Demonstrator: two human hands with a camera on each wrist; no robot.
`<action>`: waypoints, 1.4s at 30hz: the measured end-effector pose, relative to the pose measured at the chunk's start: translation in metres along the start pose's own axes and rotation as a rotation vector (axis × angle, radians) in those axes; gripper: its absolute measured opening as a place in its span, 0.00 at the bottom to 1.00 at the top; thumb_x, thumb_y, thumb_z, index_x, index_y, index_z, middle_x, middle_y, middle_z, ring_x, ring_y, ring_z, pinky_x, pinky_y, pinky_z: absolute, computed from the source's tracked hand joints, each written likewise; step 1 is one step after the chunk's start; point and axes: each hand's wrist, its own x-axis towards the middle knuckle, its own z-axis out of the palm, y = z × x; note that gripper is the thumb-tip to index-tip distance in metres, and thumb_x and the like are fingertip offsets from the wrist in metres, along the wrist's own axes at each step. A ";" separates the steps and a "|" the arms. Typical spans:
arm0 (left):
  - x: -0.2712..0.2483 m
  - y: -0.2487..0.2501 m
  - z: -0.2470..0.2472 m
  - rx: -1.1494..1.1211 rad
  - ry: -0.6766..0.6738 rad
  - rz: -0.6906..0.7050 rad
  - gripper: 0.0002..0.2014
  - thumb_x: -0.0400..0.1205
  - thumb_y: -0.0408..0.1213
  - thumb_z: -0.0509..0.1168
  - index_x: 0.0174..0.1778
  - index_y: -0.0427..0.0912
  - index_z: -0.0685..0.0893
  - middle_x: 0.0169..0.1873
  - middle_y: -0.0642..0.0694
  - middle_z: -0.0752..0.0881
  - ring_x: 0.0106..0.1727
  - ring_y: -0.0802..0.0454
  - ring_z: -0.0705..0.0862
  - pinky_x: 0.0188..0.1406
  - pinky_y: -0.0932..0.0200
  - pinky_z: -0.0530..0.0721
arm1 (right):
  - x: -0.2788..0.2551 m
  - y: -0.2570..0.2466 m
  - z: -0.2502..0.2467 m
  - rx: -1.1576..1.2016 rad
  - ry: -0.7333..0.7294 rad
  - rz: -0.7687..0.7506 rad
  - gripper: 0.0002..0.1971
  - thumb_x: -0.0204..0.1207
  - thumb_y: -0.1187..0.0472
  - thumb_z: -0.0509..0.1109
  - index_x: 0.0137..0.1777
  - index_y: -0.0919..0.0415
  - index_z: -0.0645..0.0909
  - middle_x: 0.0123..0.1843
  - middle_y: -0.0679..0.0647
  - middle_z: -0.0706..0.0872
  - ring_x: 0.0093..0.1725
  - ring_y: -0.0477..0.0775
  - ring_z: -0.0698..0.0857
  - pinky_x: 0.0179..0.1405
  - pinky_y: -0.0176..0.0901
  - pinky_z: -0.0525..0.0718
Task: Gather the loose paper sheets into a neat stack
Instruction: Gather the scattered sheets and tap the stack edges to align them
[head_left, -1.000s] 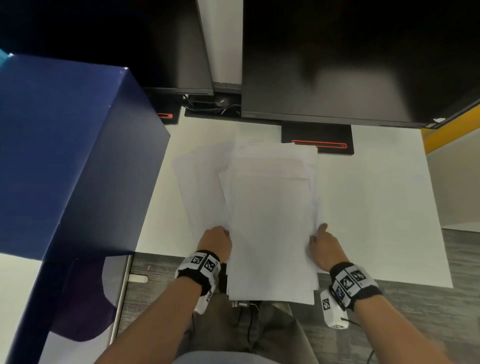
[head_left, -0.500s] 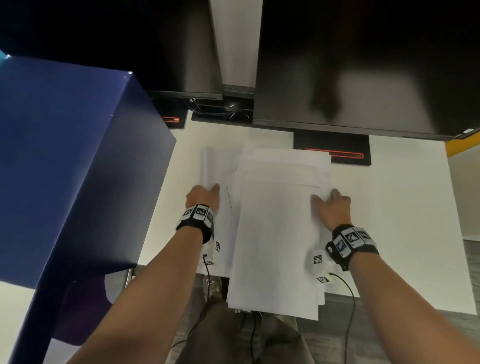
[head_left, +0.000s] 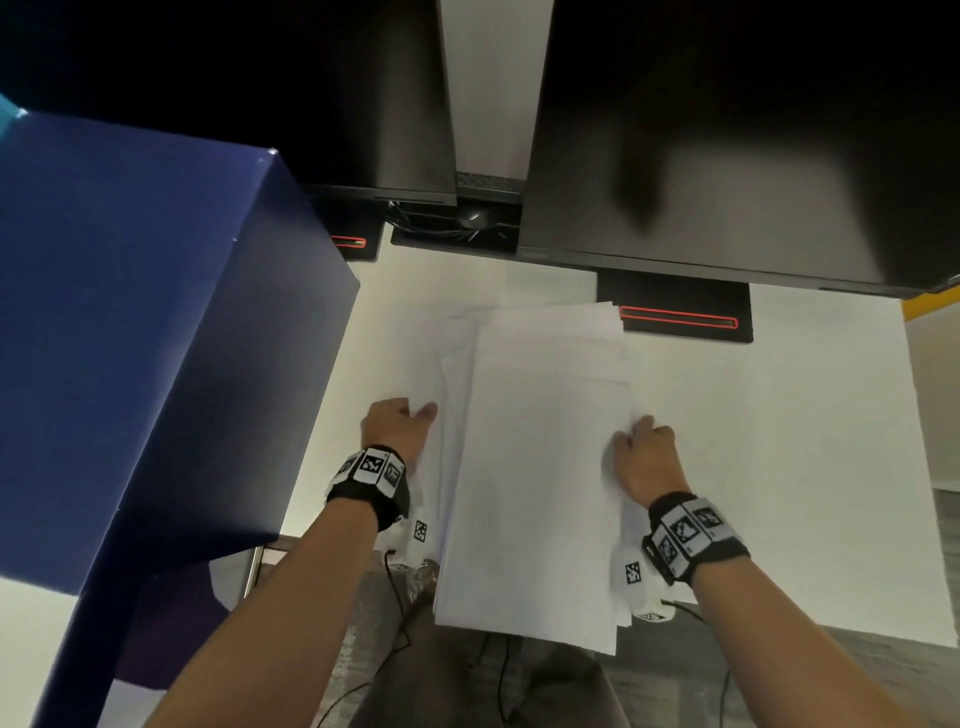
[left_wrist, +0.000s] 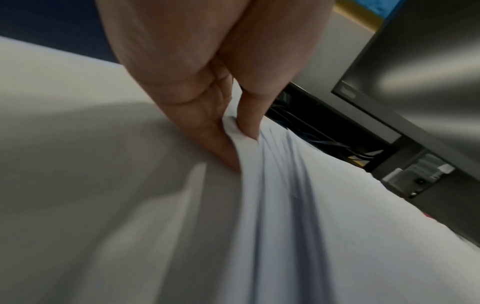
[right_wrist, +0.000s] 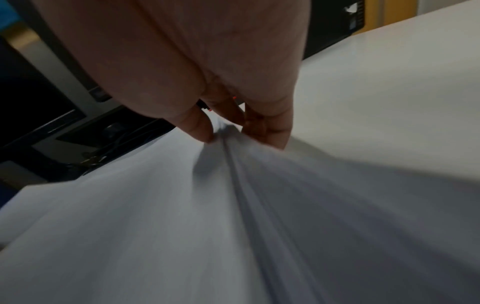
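Observation:
A loose pile of white paper sheets (head_left: 540, 467) lies on the white desk (head_left: 753, 441), its near end hanging over the desk's front edge. The far edges are staggered and a few sheets stick out to the left. My left hand (head_left: 400, 423) pinches the left edge of the paper sheets (left_wrist: 259, 164) between thumb and fingers. My right hand (head_left: 641, 447) pinches the right edge of the paper sheets (right_wrist: 233, 164) the same way. Both edges lift slightly at the pinch.
A tall dark blue box (head_left: 145, 338) stands close on the left. Two black monitors (head_left: 727, 156) hang over the desk's far side, their bases (head_left: 680, 317) with red lines just beyond the paper. Cables (head_left: 457, 223) lie between them.
Both hands slid forward along the pile's sides from its near end, then drew back a little. They now pinch the edges, and the sheets on the left sit closer to the pile.

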 end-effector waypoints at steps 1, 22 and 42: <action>-0.005 0.003 0.006 -0.013 -0.016 0.035 0.12 0.80 0.48 0.69 0.39 0.43 0.85 0.39 0.46 0.87 0.46 0.42 0.85 0.44 0.60 0.79 | -0.004 -0.004 0.005 -0.015 -0.038 -0.023 0.24 0.87 0.60 0.56 0.78 0.74 0.63 0.72 0.74 0.72 0.67 0.72 0.76 0.60 0.52 0.75; -0.078 -0.048 0.020 0.049 0.061 0.130 0.18 0.89 0.43 0.54 0.62 0.35 0.83 0.54 0.38 0.87 0.48 0.44 0.82 0.46 0.63 0.71 | -0.072 0.045 0.010 -0.001 0.008 -0.082 0.17 0.85 0.57 0.63 0.64 0.71 0.77 0.64 0.68 0.77 0.57 0.67 0.82 0.58 0.51 0.80; -0.037 0.019 0.038 0.144 0.164 0.082 0.48 0.68 0.75 0.63 0.70 0.36 0.77 0.63 0.38 0.80 0.67 0.39 0.77 0.71 0.45 0.75 | -0.013 -0.019 -0.008 -0.025 0.046 0.080 0.53 0.66 0.29 0.73 0.78 0.71 0.66 0.73 0.69 0.71 0.74 0.70 0.70 0.76 0.60 0.71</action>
